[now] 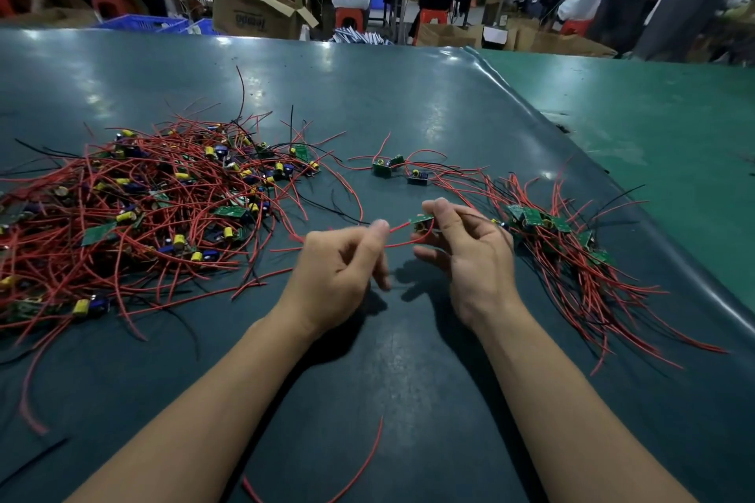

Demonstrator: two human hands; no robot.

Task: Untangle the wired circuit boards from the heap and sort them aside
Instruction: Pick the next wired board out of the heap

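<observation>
A tangled heap (135,204) of small green circuit boards with red and black wires covers the left of the dark table (367,94). A smaller sorted pile (572,249) of the same boards lies at the right. My right hand (470,257) pinches one small green board (421,221) between thumb and fingertips, just left of the sorted pile. My left hand (347,265) pinches that board's red wire (398,228) a short way to the left. Two loose boards (398,169) with red wires lie beyond my hands.
A loose red wire (363,461) lies near the front edge between my forearms. A green mat (633,114) covers the table to the right. Beyond the far edge are cardboard boxes (253,12), blue crates and several seated people.
</observation>
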